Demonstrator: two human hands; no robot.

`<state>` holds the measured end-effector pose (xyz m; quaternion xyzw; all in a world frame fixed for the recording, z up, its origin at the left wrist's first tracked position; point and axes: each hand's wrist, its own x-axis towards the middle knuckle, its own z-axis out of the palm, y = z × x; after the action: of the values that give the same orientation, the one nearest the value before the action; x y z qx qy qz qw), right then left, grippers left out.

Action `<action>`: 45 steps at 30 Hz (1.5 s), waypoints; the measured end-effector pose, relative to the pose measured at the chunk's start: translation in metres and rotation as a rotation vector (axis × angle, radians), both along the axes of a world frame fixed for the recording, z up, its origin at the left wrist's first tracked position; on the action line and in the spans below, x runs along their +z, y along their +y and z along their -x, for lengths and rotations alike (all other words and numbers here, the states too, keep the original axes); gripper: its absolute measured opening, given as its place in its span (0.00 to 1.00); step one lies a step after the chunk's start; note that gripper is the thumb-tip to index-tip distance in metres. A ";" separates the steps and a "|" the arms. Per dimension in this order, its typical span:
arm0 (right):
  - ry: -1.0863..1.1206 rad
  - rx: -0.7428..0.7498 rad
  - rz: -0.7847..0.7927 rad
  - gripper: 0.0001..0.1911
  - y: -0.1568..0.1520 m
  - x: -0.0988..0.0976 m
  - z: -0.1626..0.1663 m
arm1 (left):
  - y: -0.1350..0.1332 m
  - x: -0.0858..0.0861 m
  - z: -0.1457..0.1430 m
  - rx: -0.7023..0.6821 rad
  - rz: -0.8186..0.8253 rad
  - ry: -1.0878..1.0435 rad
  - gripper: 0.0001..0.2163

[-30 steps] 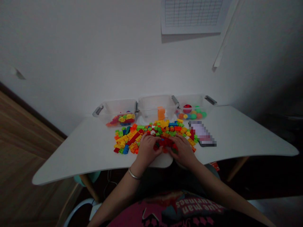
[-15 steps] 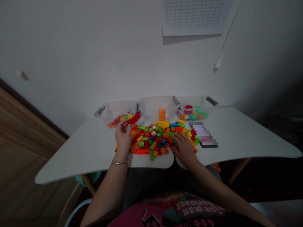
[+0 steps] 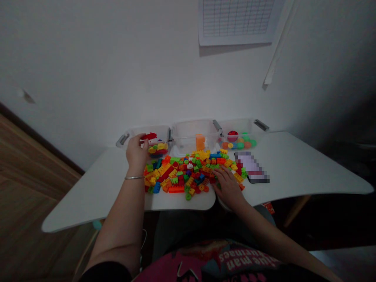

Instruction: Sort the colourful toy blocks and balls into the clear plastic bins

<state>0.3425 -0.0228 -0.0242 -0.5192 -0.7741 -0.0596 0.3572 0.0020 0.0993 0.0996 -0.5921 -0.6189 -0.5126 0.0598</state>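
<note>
We find the left hand moved to the left clear plastic bin, apparently pinching a long red plastic brick there, the right hand loosely open on the multicoloured brick pile.

Probably a home room: toy bricks, white table, wooden panel, gridded sheet on the wall.

Right of the phone, the worktop offers open passage at frame right. Mid-frame, the brick pile bars low movement; three bins stand behind it.
</note>
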 end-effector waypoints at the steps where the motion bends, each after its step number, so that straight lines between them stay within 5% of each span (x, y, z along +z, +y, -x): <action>1: 0.002 0.001 -0.002 0.20 0.000 0.000 0.000 | 0.000 0.000 0.001 0.015 0.042 0.097 0.13; 5: 0.012 0.004 0.009 0.21 -0.002 0.000 0.000 | 0.001 -0.001 0.001 0.062 0.136 0.341 0.16; 15: -0.005 -0.011 0.034 0.21 -0.004 0.003 0.002 | 0.010 -0.008 -0.010 0.113 0.253 0.493 0.23; 22: 0.000 -0.009 0.032 0.20 -0.003 0.002 0.002 | 0.009 -0.021 -0.009 0.113 0.224 0.517 0.24; 30: 0.013 -0.003 0.042 0.21 -0.003 0.002 0.002 | 0.009 -0.016 -0.004 0.042 0.276 0.452 0.26; 37: 0.011 0.002 0.038 0.21 -0.003 0.003 0.002 | -0.025 -0.018 -0.014 0.018 0.084 0.314 0.30; 45: -0.007 -0.009 0.032 0.21 -0.003 0.001 0.002 | -0.085 -0.059 -0.063 -0.176 0.134 0.435 0.24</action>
<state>0.3409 -0.0254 -0.0234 -0.5282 -0.7739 -0.0506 0.3458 0.0650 0.0140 0.0408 -0.7429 -0.5699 -0.3342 0.1075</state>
